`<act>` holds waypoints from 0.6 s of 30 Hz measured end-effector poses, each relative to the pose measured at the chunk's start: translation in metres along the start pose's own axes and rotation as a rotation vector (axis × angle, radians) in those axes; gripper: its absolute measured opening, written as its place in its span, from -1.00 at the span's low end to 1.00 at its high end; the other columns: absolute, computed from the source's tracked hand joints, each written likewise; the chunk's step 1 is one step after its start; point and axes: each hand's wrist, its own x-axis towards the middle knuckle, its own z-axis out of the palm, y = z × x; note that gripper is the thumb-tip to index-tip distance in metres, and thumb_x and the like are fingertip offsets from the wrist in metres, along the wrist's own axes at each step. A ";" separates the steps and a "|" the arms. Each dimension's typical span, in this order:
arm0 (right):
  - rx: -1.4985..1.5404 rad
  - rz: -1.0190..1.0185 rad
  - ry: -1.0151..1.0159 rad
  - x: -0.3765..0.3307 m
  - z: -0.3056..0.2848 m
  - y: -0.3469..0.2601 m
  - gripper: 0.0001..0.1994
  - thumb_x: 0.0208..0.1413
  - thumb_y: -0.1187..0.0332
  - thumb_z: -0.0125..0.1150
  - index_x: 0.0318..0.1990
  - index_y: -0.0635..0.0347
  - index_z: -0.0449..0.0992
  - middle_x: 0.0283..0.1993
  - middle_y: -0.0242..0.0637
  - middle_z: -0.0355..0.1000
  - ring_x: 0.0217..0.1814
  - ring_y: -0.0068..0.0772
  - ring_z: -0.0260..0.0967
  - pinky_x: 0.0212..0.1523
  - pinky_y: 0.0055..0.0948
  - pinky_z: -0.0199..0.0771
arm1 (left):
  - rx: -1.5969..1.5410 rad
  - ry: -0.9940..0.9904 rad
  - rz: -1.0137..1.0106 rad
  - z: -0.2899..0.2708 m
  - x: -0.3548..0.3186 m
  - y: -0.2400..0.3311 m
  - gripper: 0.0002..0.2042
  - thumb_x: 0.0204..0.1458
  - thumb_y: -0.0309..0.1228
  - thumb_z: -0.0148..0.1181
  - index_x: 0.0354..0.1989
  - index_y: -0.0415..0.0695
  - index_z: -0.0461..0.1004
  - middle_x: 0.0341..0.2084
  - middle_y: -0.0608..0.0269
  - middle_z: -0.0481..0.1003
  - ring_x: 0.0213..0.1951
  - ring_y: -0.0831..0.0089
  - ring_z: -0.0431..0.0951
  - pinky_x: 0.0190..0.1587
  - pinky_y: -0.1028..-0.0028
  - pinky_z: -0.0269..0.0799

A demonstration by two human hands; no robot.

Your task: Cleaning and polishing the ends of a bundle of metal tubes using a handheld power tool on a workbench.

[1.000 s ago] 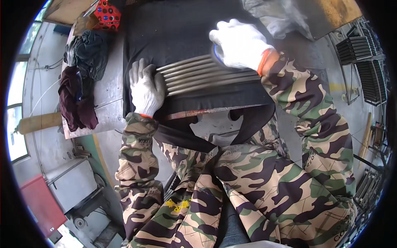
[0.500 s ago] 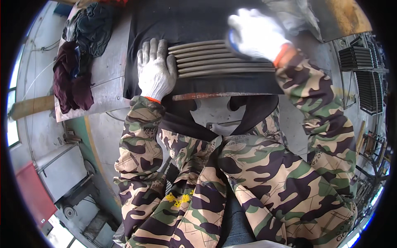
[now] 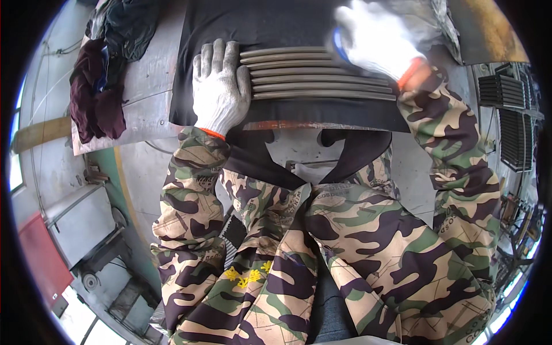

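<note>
As before, left hand point(image 3: 220, 92) flat on metal strips point(image 3: 310, 75)

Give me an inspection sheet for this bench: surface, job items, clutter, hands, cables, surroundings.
Surface: dark mat on a grey metal bench.
Job's things: row of long ribbed metal strips lying side by side on the mat.
Clutter: heap of dark cloth at the bench's left end.
Hands: left hand, white glove, flat on the strips' left ends; right hand, blurred, over their right end with something blue under it.
Cables: nothing seen.
Surroundings: stacked black grilles at right; red panel lower left.
</note>
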 end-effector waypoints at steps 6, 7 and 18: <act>0.186 -0.051 -0.008 0.036 0.006 -0.047 -0.83 0.06 0.33 0.16 -0.30 0.20 0.62 -0.23 -0.07 0.57 -0.14 -0.01 0.56 -0.16 -0.07 0.61 | -0.167 0.169 0.102 0.021 0.004 -0.003 -0.59 0.16 -0.38 0.14 0.17 -0.29 0.45 0.13 -0.18 0.47 0.21 -0.19 0.40 0.31 -0.06 0.22; 0.200 -0.066 -0.038 0.048 0.010 -0.056 -0.81 0.07 0.33 0.15 -0.27 0.20 0.63 -0.19 -0.06 0.58 -0.10 -0.01 0.56 -0.11 -0.08 0.61 | -0.138 0.189 0.099 0.023 0.003 -0.006 -0.60 0.17 -0.38 0.14 0.16 -0.28 0.46 0.14 -0.18 0.47 0.21 -0.19 0.40 0.31 -0.06 0.23; -0.027 0.020 -0.014 0.003 -0.013 -0.007 -0.81 0.08 0.26 0.19 -0.29 0.17 0.58 -0.27 -0.04 0.50 -0.20 0.02 0.54 -0.23 -0.02 0.59 | 0.053 0.170 0.106 0.008 0.009 0.000 -0.60 0.18 -0.32 0.12 0.13 -0.28 0.49 0.13 -0.10 0.46 0.17 -0.05 0.40 0.27 0.04 0.27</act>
